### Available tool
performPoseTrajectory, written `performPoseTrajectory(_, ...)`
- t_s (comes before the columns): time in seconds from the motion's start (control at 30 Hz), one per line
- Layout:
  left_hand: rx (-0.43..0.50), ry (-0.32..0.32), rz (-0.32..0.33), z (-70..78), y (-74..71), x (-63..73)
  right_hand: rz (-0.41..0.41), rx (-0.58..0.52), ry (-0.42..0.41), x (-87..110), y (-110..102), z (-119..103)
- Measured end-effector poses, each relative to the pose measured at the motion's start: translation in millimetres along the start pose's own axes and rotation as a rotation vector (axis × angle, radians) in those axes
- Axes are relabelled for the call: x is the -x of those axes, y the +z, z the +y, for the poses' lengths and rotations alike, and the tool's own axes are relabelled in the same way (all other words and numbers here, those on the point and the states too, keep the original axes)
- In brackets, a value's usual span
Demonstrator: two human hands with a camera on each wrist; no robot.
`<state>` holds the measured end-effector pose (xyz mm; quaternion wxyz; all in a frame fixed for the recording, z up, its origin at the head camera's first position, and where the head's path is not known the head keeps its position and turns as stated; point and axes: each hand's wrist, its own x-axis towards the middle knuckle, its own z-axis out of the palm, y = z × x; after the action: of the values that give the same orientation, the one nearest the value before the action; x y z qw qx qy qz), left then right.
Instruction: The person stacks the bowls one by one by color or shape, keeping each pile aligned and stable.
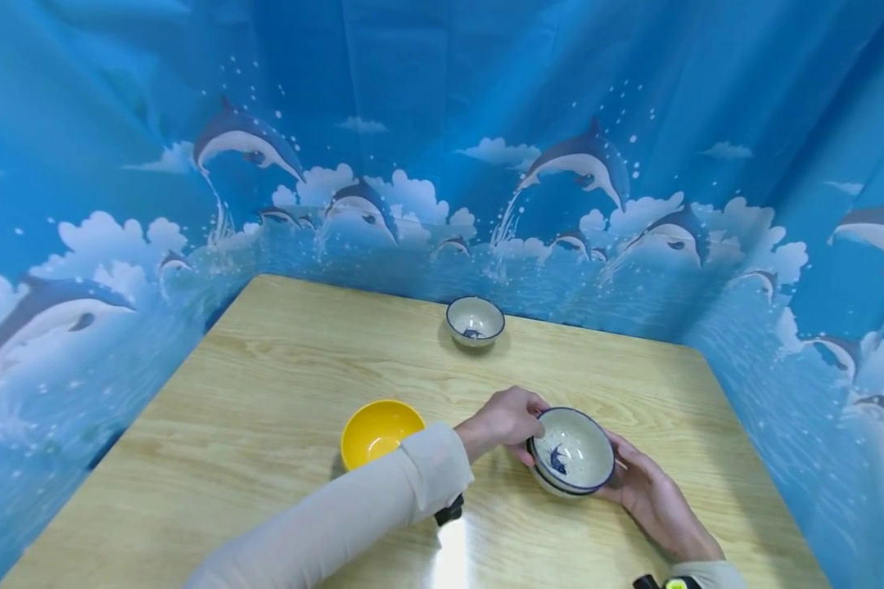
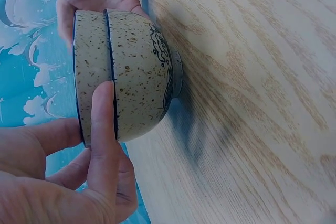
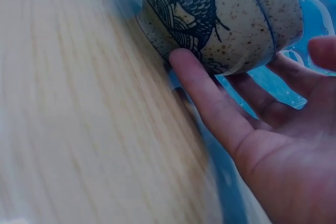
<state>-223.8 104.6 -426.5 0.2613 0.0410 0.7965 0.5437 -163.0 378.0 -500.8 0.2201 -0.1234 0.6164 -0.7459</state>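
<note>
Two speckled, blue-rimmed ceramic bowls (image 1: pixel 575 450) are nested together, tilted, close to the tabletop. A blue fish is drawn inside the upper one, and another fish shows on the outside of the lower bowl (image 3: pixel 210 19). My left hand (image 1: pixel 511 417) pinches the upper bowl (image 2: pixel 92 61) at its rim, one finger lying against the lower bowl's rim. From the other side my right hand (image 1: pixel 656 499) cups the lower bowl, a fingertip near its foot. Whether the foot touches the table is hard to tell.
A yellow bowl (image 1: pixel 376 421) stands left of the nested bowls, partly behind my left sleeve (image 1: pixel 383 507). Near the back edge of the wooden table (image 1: pixel 287 352) sits another blue-rimmed bowl (image 1: pixel 475 319). A blue dolphin-print curtain (image 1: pixel 442 123) hangs around the table.
</note>
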Motion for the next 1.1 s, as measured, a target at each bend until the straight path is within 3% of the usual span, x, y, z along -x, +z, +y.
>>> performPoseTrajectory(0.2, 0.004, -0.002, -0.008, 1.0, -3.2, -0.1, 0.066, 0.078, 0.0, -1.6, 2.8, 0.3)
performPoseTrajectory(0.5, 0.012, -0.013, -0.015, 2.3, -12.2, -1.1, 0.098, 0.107, -0.057, -1.5, 4.1, 2.8)
performPoseTrajectory(0.73, 0.026, 0.018, -0.015, 5.7, -23.4, -2.8, 0.245, 0.181, -0.091, -0.6, 11.7, 1.7)
performPoseTrajectory(0.93, 0.02, 0.049, 0.029, 11.1, -38.6, -10.8, 0.317, 0.218, -0.074, -1.0, 13.8, -1.9)
performPoseTrajectory(1.1, -0.009, 0.031, 0.099, 14.2, -55.8, -19.6, 0.337, 0.242, -0.06, -0.2, 16.2, -4.6)
